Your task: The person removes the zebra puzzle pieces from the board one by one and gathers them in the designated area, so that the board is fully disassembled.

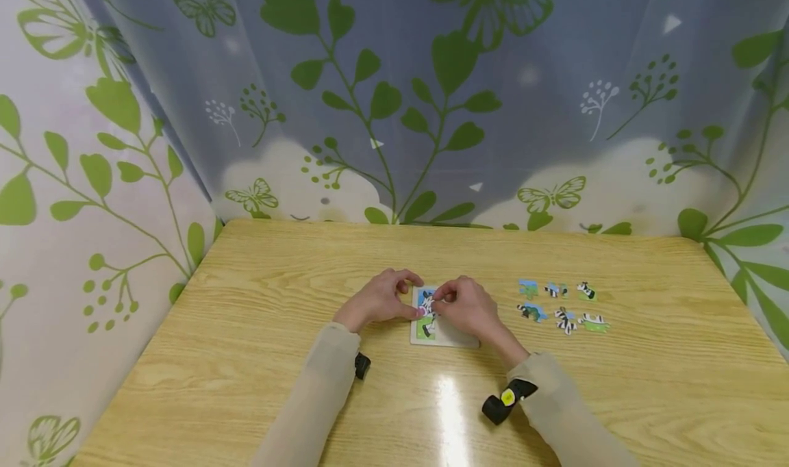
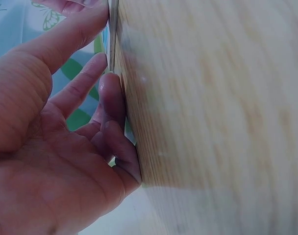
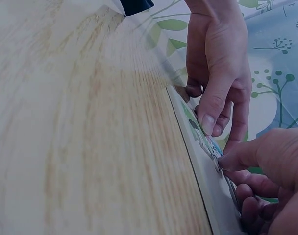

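Observation:
A small puzzle board (image 1: 453, 339) with a pale frame lies on the table. Its left part is filled with zebra-picture pieces (image 1: 425, 328); the right part shows bare. My left hand (image 1: 383, 297) is at the board's left side, its thumb resting on the laid pieces and its index finger reaching to the far edge. Over the middle of the board, my right hand (image 1: 466, 308) pinches a puzzle piece (image 3: 216, 164) between thumb and index finger, low against the board. The fingers hide most of that piece.
To the right of the board, several loose puzzle pieces (image 1: 564, 321) with black-and-white, green and blue print lie in two rows on the wooden table (image 1: 277, 268). A leaf-patterned curtain (image 1: 394, 111) hangs behind the table and along its sides.

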Tool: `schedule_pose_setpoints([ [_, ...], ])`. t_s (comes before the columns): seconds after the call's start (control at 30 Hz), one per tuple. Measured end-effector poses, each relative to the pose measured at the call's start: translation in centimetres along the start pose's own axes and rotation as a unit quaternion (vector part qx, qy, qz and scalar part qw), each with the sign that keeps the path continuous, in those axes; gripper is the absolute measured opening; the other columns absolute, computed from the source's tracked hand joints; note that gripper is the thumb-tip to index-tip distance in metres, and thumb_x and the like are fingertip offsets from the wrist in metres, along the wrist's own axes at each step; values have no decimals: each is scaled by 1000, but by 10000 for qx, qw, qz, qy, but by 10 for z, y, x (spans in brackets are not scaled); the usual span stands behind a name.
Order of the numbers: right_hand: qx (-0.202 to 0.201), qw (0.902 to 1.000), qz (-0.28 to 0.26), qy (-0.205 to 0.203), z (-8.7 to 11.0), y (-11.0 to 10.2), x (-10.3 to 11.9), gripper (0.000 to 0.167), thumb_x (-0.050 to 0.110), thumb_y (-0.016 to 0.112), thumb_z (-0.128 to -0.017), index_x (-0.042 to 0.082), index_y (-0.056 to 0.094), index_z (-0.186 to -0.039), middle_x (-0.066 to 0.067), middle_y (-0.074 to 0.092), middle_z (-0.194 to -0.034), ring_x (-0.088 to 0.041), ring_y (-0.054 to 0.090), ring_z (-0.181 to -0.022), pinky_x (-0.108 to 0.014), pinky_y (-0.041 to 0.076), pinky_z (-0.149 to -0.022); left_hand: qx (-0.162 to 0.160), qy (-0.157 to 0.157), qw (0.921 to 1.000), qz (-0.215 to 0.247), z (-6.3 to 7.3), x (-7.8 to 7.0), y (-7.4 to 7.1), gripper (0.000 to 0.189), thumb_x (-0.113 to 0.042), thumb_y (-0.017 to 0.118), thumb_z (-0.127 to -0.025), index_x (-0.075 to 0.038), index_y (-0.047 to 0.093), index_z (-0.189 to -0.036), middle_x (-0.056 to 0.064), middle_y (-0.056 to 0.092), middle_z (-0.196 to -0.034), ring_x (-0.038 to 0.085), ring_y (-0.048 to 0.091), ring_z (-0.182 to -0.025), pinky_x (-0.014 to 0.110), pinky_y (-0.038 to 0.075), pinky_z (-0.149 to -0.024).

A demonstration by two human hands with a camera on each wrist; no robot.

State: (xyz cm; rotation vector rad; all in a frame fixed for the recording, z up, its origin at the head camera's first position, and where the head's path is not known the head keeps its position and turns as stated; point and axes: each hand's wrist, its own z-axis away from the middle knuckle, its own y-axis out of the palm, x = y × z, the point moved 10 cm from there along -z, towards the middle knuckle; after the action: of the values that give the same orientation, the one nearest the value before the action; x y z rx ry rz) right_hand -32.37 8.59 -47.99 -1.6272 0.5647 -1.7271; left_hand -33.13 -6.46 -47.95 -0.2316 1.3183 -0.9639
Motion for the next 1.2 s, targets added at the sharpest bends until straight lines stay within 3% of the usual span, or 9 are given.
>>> schedule_pose_setpoints([
  [0.33,-4,10000,-56,-27,2,0,1,10,25,73,-89,16,76,-94,-4,61,-97,-19,54,-84,-32,38,-72,19,-47,10000,24,0,1,1,53,-28,86,-84,-23,63,-132,5,54,-116,22,51,-103,41,46,-91],
  [0.6,-40,9995,-154,-289,2,-2,6,10,23,73,-89,15,75,-94,-4,64,-94,-18,56,-83,-31,40,-71,-16,-63,10000,9,0,1,0,52,-27,86,-85,-24,63,-132,4,55,-117,22,52,-104,41,46,-92],
  [0.9,3,9971,-625,-437,1,-3,6,8,20,74,-90,14,75,-95,-1,73,-88,-13,63,-77,-28,47,-70,-48,-94,9999,-43,0,-1,-1,52,-29,86,-85,-25,63,-131,4,54,-115,22,51,-102,40,44,-90],
  [1.2,-235,9909,-1217,-521,6,-10,1,7,16,76,-88,10,77,-93,-4,76,-88,-12,65,-77,-26,49,-68,-19,-47,9999,126,0,2,1,54,-27,85,-85,-23,63,-133,6,54,-117,22,51,-100,39,45,-89],
])
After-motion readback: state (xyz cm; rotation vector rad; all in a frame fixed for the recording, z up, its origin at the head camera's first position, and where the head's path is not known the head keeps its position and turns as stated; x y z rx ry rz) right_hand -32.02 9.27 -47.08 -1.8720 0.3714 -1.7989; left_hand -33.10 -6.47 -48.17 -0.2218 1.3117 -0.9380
